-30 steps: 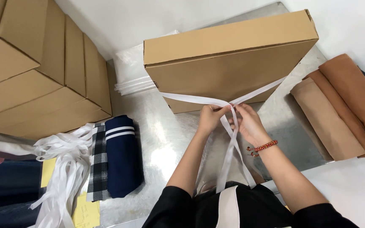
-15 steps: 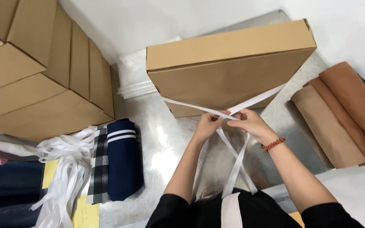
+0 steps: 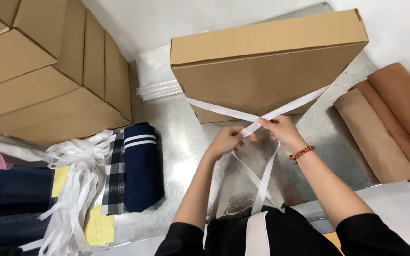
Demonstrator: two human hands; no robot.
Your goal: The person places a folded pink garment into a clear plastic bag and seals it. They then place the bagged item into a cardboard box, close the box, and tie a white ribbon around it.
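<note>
Looking down from the head view: both hands pinching white ribbon (image 3: 224, 112) right at the crossing point, just in front of the big flat cardboard box (image 3: 266, 61). Left hand (image 3: 226, 141) curled shut around one strand, knuckles up, fingers folded over the tape. Right hand (image 3: 283, 132) closed on the other strand, thumb and fingertips pressed together on it, red bead bracelet (image 3: 302, 152) sitting on the wrist just behind. Hands nearly touching each other, ribbon crossing between them.

From the grip outward: two ribbon runs going up and away, one to the left edge of the box, one to the right, both flat against the tilted underside. Box propped up on its near edge, leaning away from the grip, resting on the shiny metal table (image 3: 186, 156). Below the grip, two loose tails hanging down toward the black-sleeved body, crossing once on the way.

Off to the left of the grip, well apart: folded navy garment (image 3: 141, 166) with white stripes, a checked cloth (image 3: 115, 175) just beside it, then a messy heap of more white ribbon (image 3: 79, 175) and a yellow paper tag (image 3: 99, 227). Farther left and up, a stack of cardboard boxes (image 3: 48, 71). Right of the grip, well clear: folded brown and tan fabric (image 3: 385, 123) lying side by side.
</note>
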